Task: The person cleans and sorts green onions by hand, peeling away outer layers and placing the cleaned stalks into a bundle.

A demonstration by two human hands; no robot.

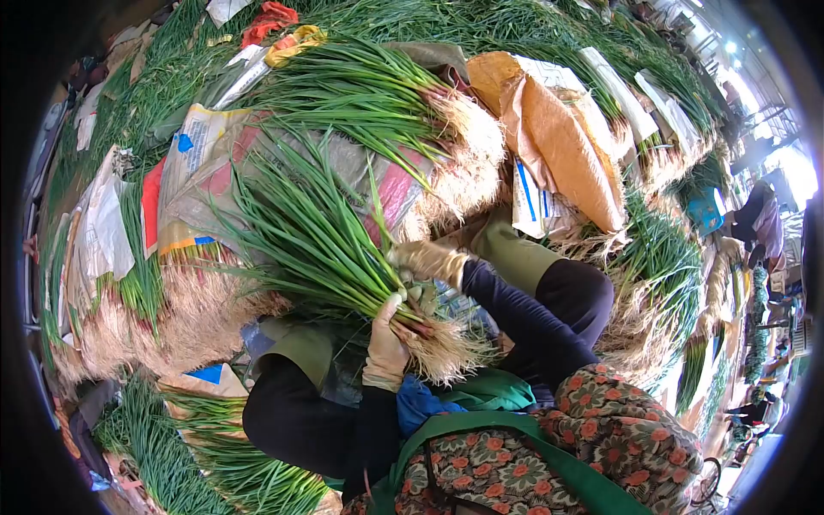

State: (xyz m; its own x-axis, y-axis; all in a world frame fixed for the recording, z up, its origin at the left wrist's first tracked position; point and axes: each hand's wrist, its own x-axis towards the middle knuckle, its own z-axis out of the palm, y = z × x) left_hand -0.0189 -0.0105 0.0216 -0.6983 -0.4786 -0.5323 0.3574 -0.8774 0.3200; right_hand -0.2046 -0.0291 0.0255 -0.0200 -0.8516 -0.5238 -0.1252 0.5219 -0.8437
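Observation:
A bunch of spring onions [330, 262] lies slanted across my lap, with long green leaves to the upper left and pale stringy roots [446, 350] to the lower right. My left hand [386, 348], in a pale glove, is closed round the reddish stems just above the roots. On the other side of the bunch is my right hand [429, 260], gloved too and blurred by motion. Its fingertips are at the leaves, and a single leaf [376, 202] stands up beside them. Whether those fingers grip anything is not clear.
A large pile of spring onions [352, 94] with matted roots rests ahead on printed sacks [206, 163]. An orange-brown sack [562, 142] is to its right. More rooted bunches [202, 287] stand at the left, others [657, 275] at the right. Bent knees flank the bunch.

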